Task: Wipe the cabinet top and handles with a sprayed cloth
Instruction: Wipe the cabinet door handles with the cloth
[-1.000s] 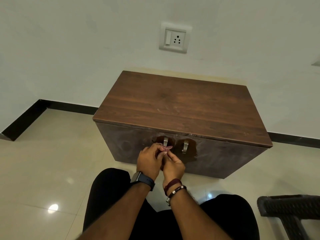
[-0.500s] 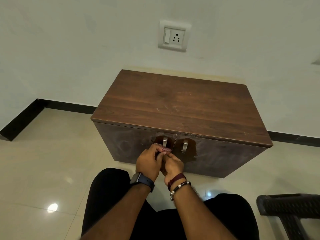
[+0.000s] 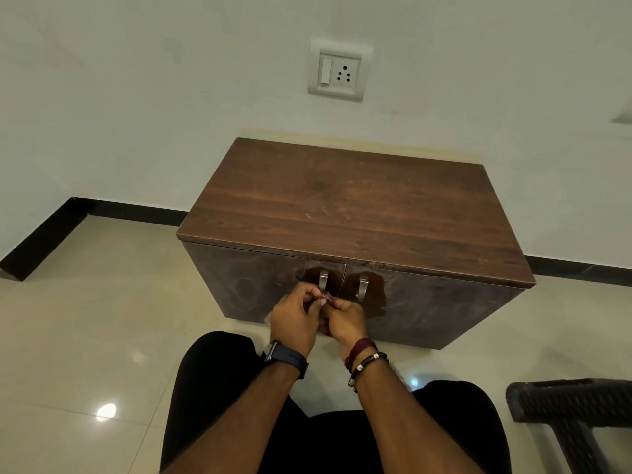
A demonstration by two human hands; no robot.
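A low brown wooden cabinet point(image 3: 355, 213) stands against the wall, with two metal handles, the left handle point(image 3: 323, 280) and the right handle point(image 3: 363, 285), at the middle of its doors. Wet dark patches surround both handles. My left hand point(image 3: 295, 318) and my right hand point(image 3: 343, 323) are together just below the left handle, both pinching a small pinkish cloth point(image 3: 326, 296). Most of the cloth is hidden between my fingers.
A wall socket point(image 3: 337, 70) sits above the cabinet. A dark woven chair point(image 3: 567, 405) is at the lower right. Glossy beige floor tiles point(image 3: 85, 319) spread to the left, and my black-trousered knees point(image 3: 219, 371) are close to the cabinet front.
Both hands have stayed together at the left handle, shifting only slightly with the cloth. The view has tilted a little.
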